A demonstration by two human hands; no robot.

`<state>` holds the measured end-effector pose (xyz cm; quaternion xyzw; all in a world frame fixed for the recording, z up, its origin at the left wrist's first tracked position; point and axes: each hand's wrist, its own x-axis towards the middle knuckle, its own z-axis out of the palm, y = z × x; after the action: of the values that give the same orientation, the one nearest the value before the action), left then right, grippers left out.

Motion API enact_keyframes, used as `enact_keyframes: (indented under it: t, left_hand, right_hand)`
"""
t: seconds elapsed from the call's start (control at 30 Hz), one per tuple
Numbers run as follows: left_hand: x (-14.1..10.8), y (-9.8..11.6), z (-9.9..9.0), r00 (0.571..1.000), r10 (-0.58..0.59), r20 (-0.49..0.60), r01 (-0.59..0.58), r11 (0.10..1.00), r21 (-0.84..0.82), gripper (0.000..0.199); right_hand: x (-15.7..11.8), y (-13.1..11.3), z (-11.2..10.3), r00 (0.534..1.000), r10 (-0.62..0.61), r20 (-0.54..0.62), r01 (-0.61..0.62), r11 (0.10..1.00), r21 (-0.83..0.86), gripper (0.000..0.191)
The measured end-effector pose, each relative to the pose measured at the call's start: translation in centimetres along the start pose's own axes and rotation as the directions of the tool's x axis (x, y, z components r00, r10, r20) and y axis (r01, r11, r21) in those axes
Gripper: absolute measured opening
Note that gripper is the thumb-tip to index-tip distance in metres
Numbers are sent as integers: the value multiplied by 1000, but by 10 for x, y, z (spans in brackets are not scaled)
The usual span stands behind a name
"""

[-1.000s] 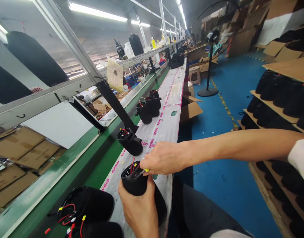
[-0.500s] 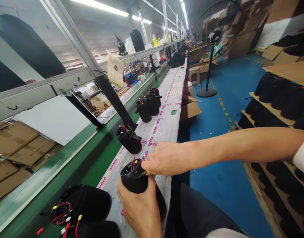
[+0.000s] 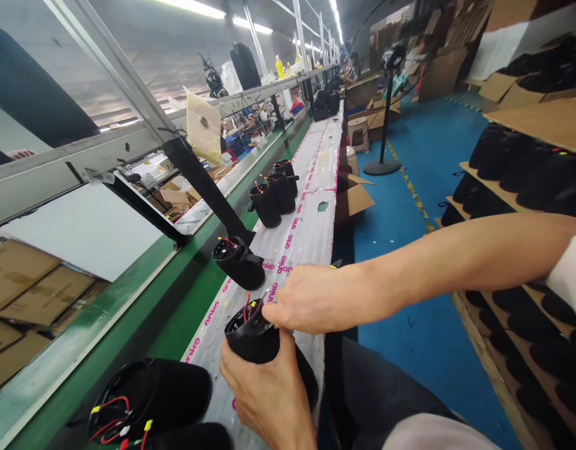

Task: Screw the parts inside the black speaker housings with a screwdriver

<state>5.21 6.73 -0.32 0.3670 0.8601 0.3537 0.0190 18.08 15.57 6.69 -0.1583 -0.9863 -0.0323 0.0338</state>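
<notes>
My left hand [image 3: 269, 387] is wrapped around a black cylindrical speaker housing [image 3: 251, 342], which leans with its open end up and towards me. Red wires with a yellow tag [image 3: 253, 304] stick out of that opening. At the housing's right rim, my right hand [image 3: 306, 299] is closed in a pinch. What its fingers grip is hidden; a small yellow piece shows above the wrist. Just beyond stands another black housing [image 3: 243, 265] with wires inside. Two more lie at the lower left, the nearer one cut off by the frame, and red wires [image 3: 114, 406] trail from them.
Pink-printed white sheeting [image 3: 311, 187] covers the bench beside a green belt [image 3: 175, 337]. Several housings [image 3: 269, 203] stand farther along. Metal posts and a shelf rise at left. A pedestal fan [image 3: 384, 119], cartons [image 3: 353, 197] and stacked racks of black housings [image 3: 526, 156] are at right.
The camera view has shifted slightly. My right hand has turned at the housing's rim, and the yellow piece now shows above the wrist instead of below the fingers. My left hand keeps its hold.
</notes>
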Motion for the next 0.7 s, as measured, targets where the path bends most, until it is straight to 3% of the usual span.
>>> enact_keyframes:
  t: [0.1, 0.23, 0.33, 0.4, 0.47, 0.53, 0.63, 0.67, 0.7]
  left_hand:
    - [-4, 3, 0, 999, 32, 3, -32, 999, 26, 88]
    - [-2, -1, -2, 998, 45, -37, -44, 998, 38, 92]
    - [9, -15, -3, 1000, 0, 20, 4, 978, -208, 93]
    - [16, -25, -1, 1000, -14, 24, 24, 885, -466, 99]
    - [18, -32, 2, 998, -31, -46, -3, 802, -597, 99]
    - [14, -35, 8, 983, -59, -172, -65, 769, -636, 86]
    - [5, -34, 14, 901, -12, -433, -269, 766, -583, 67]
    - [5, -34, 15, 877, 27, -480, -322, 775, -544, 72]
    - [5, -35, 14, 878, 58, -475, -336, 782, -525, 81]
  right_hand:
    - [0, 5, 5, 1000, -3, 18, 3, 1000, -15, 21]
    - [0, 12, 23, 998, -5, -55, 0, 997, -74, 14]
    - [1, 17, 36, 997, 40, -63, -42, 999, -31, 22]
    - [4, 19, 40, 996, 51, -75, -52, 999, -7, 25]
    - [8, 21, 41, 996, 18, -83, -18, 1000, 10, 28]
    - [11, 22, 39, 997, -13, -78, 15, 999, 29, 32]
    - [13, 24, 37, 998, -12, -65, 13, 1000, 18, 34]
    - [13, 25, 36, 998, -9, -66, 9, 1000, 3, 32]
    - [12, 26, 37, 998, -14, -67, 14, 1000, -8, 31]
